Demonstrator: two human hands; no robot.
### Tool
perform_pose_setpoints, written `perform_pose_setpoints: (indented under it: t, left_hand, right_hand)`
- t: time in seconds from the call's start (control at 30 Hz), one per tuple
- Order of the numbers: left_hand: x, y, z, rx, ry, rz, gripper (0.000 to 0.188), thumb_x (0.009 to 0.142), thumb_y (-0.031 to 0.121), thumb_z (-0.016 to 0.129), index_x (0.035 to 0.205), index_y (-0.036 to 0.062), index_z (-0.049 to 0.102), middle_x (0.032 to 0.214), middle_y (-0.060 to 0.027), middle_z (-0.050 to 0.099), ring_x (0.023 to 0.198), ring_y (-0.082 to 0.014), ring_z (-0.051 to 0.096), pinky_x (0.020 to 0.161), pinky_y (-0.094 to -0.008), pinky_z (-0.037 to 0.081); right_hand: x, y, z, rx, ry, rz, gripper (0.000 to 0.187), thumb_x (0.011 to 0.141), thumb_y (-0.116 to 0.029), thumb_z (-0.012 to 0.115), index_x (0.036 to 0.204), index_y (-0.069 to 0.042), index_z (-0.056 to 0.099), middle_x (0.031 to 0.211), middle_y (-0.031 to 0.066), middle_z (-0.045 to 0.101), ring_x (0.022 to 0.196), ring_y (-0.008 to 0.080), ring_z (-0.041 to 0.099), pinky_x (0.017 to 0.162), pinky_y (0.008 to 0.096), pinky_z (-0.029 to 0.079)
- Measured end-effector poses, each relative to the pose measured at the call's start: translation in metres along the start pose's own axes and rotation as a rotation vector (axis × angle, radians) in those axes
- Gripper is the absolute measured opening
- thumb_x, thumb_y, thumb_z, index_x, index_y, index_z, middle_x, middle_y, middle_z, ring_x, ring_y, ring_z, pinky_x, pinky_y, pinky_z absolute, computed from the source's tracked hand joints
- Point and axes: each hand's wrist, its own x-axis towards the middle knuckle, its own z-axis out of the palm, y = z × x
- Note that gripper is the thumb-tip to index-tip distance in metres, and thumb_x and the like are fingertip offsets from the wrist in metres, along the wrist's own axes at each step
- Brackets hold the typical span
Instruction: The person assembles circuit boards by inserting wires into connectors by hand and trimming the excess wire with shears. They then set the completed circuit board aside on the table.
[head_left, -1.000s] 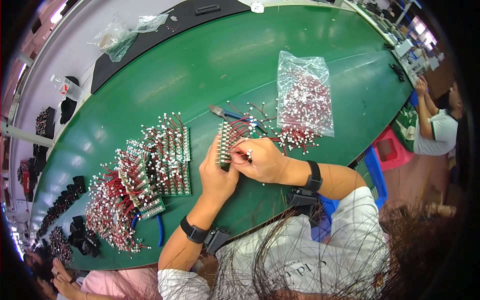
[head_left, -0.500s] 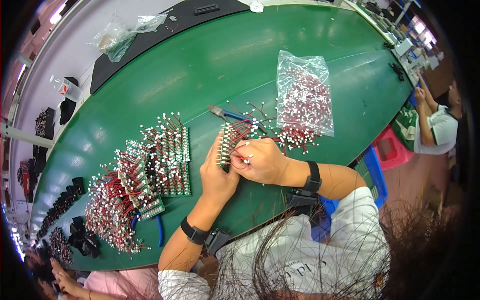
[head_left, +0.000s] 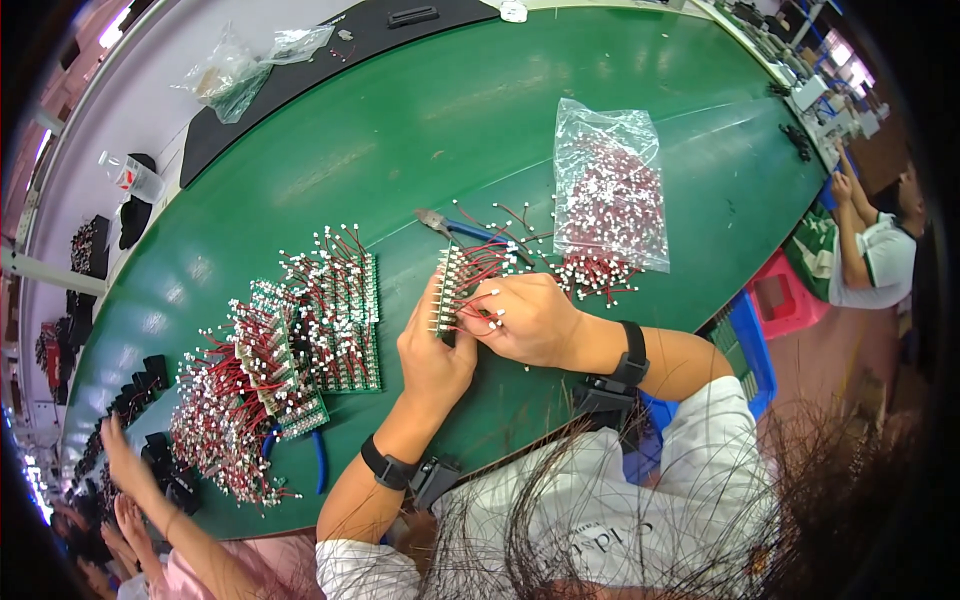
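My left hand (head_left: 430, 362) grips a narrow circuit board strip (head_left: 446, 292) from its left side and below, holding it tilted up. Red wires with white connectors (head_left: 490, 258) fan out from the strip's right side. Against its lower right edge, my right hand (head_left: 535, 318) is closed with fingertips pinched together. Short red wires with white ends stick out around those fingers; what exactly the fingertips pinch is hidden. Just beyond the strip lie blue-handled cutters (head_left: 470, 230) among loose wires.
Wired circuit boards (head_left: 345, 330) and a wire pile (head_left: 215, 430) lie left, with another blue-handled tool (head_left: 320, 460) beside them. A clear bag of wires (head_left: 612, 190) lies right on the green table (head_left: 400, 130). A co-worker's arm (head_left: 165, 510) reaches in lower left.
At lower left, a co-worker's hand and forearm have come up over the table edge near the black parts. My hands and the strip have barely shifted.
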Motion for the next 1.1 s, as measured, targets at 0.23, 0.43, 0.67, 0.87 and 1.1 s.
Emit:
perform_pose_setpoints:
  t: [0.23, 0.43, 0.67, 0.87, 1.1]
  left_hand:
    - [0.001, -0.001, -0.001, 0.023, -0.011, 0.036, 0.064, 0.073, -0.006, 0.064, 0.136, -0.0064, 0.048, 0.116, -0.0261, 0.064, 0.1, -0.0365, 0.068, 0.084, -0.0375, 0.055]
    - [0.007, 0.003, -0.005, -0.381, 0.146, -0.299, 0.042, 0.091, 0.0, 0.061, 0.131, -0.0032, 0.052, 0.104, -0.0096, 0.069, 0.089, -0.0112, 0.065, 0.074, -0.0276, 0.054]
    - [0.018, -0.007, -0.008, -0.438, 0.205, -0.339, 0.021, 0.086, 0.001, 0.068, 0.105, 0.0014, 0.059, 0.092, -0.0023, 0.066, 0.077, -0.0088, 0.061, 0.07, -0.0251, 0.049]
    - [0.015, -0.013, -0.014, -0.501, 0.135, -0.349, 0.033, 0.087, -0.003, 0.063, 0.119, -0.0037, 0.055, 0.099, -0.0047, 0.066, 0.086, -0.0093, 0.062, 0.078, -0.0244, 0.05]
    - [0.014, -0.014, -0.012, -0.477, 0.119, -0.309, 0.039, 0.088, 0.001, 0.064, 0.124, -0.0055, 0.053, 0.098, -0.005, 0.068, 0.085, -0.0085, 0.062, 0.078, -0.025, 0.05]
  right_hand:
    - [0.002, 0.004, 0.003, 0.056, -0.002, 0.01, 0.018, 0.081, -0.009, 0.069, 0.077, -0.005, 0.052, 0.065, 0.0078, 0.057, 0.055, 0.0274, 0.06, 0.05, 0.0382, 0.049]
    - [0.016, 0.015, -0.028, 0.125, -0.093, 0.014, 0.021, 0.083, -0.017, 0.069, 0.073, -0.008, 0.052, 0.057, 0.0066, 0.052, 0.05, 0.0271, 0.057, 0.046, 0.0384, 0.044]
    - [0.027, 0.042, -0.055, 0.035, -0.157, 0.134, 0.009, 0.085, -0.013, 0.065, 0.092, -0.007, 0.066, 0.078, 0.01, 0.064, 0.07, 0.0318, 0.064, 0.063, 0.0396, 0.052]
    - [0.03, 0.027, -0.116, -0.195, -0.512, 0.245, 0.024, 0.08, -0.011, 0.066, 0.104, -0.011, 0.067, 0.089, 0.0113, 0.062, 0.082, 0.0328, 0.064, 0.069, 0.043, 0.051]
    - [-0.007, 0.016, -0.128, -0.451, -0.791, 0.281, 0.055, 0.071, -0.008, 0.072, 0.124, -0.017, 0.058, 0.104, 0.0114, 0.053, 0.087, 0.0327, 0.064, 0.071, 0.0435, 0.054]
